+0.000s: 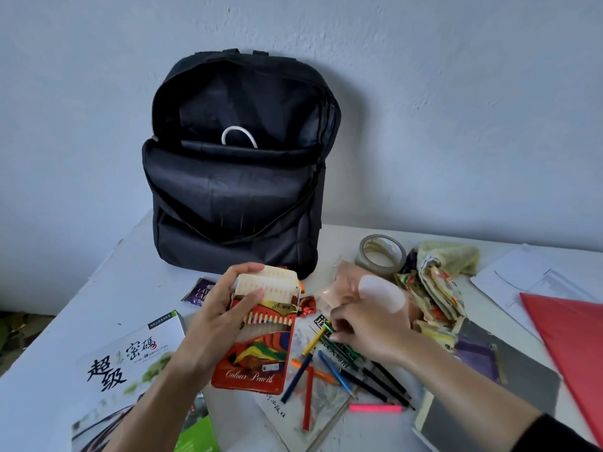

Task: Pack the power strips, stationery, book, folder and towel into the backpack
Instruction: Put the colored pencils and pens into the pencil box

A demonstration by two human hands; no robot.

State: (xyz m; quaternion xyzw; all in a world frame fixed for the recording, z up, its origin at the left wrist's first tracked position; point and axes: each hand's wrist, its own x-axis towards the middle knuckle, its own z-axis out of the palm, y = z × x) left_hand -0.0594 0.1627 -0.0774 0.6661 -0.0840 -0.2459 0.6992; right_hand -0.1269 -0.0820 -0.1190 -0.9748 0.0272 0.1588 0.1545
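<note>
I hold the colour pencil box (257,337) upright in my left hand (222,318). The fingers wrap its upper part and the thumb lies across the front, so the open flap faces up and loose pencils can slide in. My right hand (368,334) is low over the scattered pencils (336,373) on the counter (114,282), fingertips pinched on a green pencil (328,327), wrist bent down, forearm reaching in from the right. I judge I'm gathering the stationery into one box before packing it. The backpack (235,207) stands open against the wall, well behind, with a white cable loop (239,133) showing inside. The towel (437,282), red folder (567,340) and book (130,360) lie unpacked.
</note>
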